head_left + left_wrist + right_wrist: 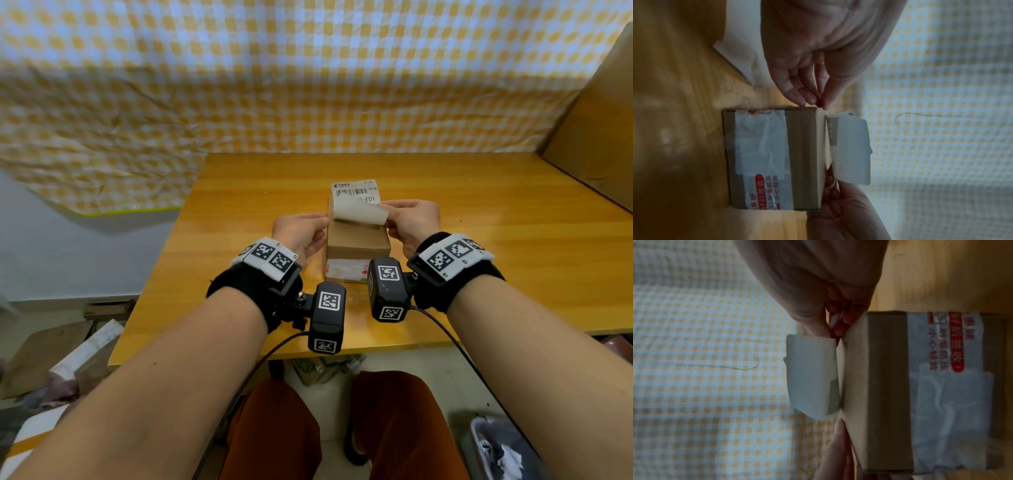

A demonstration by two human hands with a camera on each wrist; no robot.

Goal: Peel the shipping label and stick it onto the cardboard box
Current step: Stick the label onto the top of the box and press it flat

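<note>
In the head view, a small cardboard box (358, 240) is standing at the centre of the frame on a wooden table (479, 274). A shipping label (358, 202) is being held above the box's far end, its printed upper part raised and its lower part curled toward the camera so that the blank underside is showing. The label's left edge is being pinched by the left hand (301, 236), and its right edge by the right hand (411, 222). The sheet is probably being kept stretched between the two hands so that it can be lined up squarely with the box top. A checked cloth (308, 85) is hanging across the upper half of the frame.

In the left wrist view, the left hand (807, 65) is reaching down from the upper centre, its fingertips (818, 100) closed together at the label's corner just above the box (801, 159). The label (851, 149) is standing out to the right of the box. White printed tape (760, 154) is being shown across the box's near face. Whether the label is already touching the cardboard cannot be told.

In the right wrist view, the right hand (818, 288) is entering from the top, and the curled label (809, 374) is being gripped at its upper corner between thumb and fingers. The box (879, 386) is lying right of centre, just beside the label.
</note>
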